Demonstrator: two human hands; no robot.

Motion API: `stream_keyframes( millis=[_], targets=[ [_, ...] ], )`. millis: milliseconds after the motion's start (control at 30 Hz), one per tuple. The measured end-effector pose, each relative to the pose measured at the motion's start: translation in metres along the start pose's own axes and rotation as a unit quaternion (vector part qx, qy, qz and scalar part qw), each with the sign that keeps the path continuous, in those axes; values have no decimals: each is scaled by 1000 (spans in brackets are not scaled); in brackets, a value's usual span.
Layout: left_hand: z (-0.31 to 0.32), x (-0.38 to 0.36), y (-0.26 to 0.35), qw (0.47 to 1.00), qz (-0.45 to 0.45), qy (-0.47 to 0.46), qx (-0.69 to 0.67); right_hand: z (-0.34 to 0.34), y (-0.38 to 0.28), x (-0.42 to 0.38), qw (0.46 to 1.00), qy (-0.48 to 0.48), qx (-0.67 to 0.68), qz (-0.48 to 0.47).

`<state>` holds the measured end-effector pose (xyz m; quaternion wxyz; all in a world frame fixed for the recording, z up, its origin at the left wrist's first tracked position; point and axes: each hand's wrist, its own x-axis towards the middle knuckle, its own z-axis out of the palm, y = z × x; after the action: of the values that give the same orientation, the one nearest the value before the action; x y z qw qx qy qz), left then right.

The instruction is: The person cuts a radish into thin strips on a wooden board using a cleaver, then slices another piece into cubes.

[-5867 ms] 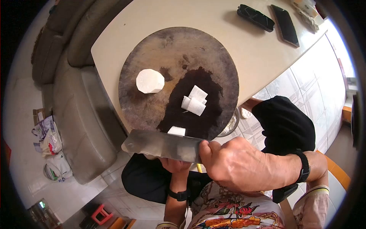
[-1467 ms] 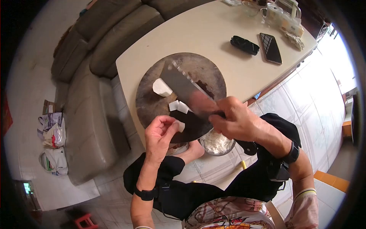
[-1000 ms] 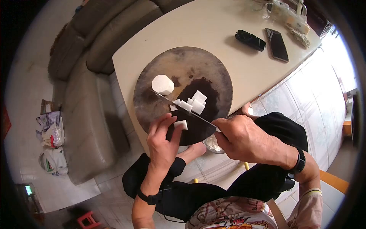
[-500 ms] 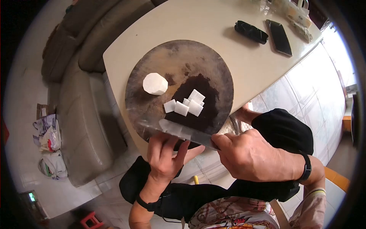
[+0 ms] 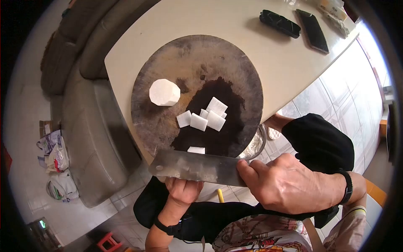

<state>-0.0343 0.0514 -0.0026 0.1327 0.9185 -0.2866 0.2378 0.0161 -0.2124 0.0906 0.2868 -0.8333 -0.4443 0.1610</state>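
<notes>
A cleaver (image 5: pixel 197 167) lies nearly level across the lower edge of the round cutting board (image 5: pixel 168 59), its broad blade facing me. My right hand (image 5: pixel 285 180) is closed round its handle end. Below and partly behind the blade is my left hand (image 5: pixel 183 191); its fingertips are hidden by the metal. One white piece (image 5: pixel 196 150) shows just above the blade's upper edge. Several flat white pieces (image 5: pixel 198 122) sit together on a dark wet patch of the board. A thick white chunk with cut sides (image 5: pixel 164 93) stands at the board's left.
The board rests on a pale table (image 5: pixel 285 80). A dark case (image 5: pixel 280 24) and a phone (image 5: pixel 312 31) are on it at upper right, near plastic bags. A metal bowl (image 5: pixel 263 143) is beyond the table edge. A leather sofa (image 5: pixel 92 138) stands left.
The cleaver has come down towards me and its blade has turned its broad side up. Both hands have shifted slightly lower, and my left fingers are now behind the blade. The view has shifted.
</notes>
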Motion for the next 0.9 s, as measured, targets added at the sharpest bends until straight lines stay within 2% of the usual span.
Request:
stream_keyframes(
  millis=[267, 433, 567, 633, 700, 800, 900],
  targets=[
    [-1, -6, 3, 999, -39, -20, -19, -5, -1, 6, 998, -30, -51, -20],
    [-4, -6, -1, 999, 4, -32, 2, -4, 0, 14, 999, -24, -42, -22],
    [-3, -1, 2, 999, -17, -16, -24, -5, -2, 25, 997, -44, -46, -37],
    [-5, 4, 2, 999, -16, -22, -27, 1, -1, 34, 998, -4, -58, -36],
    [-4, 8, 3, 999, -12, -15, -28, 1, -2, 43, 998, -25, -62, -15],
    [-2, 10, 3, 1000, -4, 5, -28, 2, 5, 49, 998, 16, 47, -31],
    [5, 15, 3, 999, -1, 30, -36, 1, 7, 41, 999, 46, 22, -3]
  ],
)
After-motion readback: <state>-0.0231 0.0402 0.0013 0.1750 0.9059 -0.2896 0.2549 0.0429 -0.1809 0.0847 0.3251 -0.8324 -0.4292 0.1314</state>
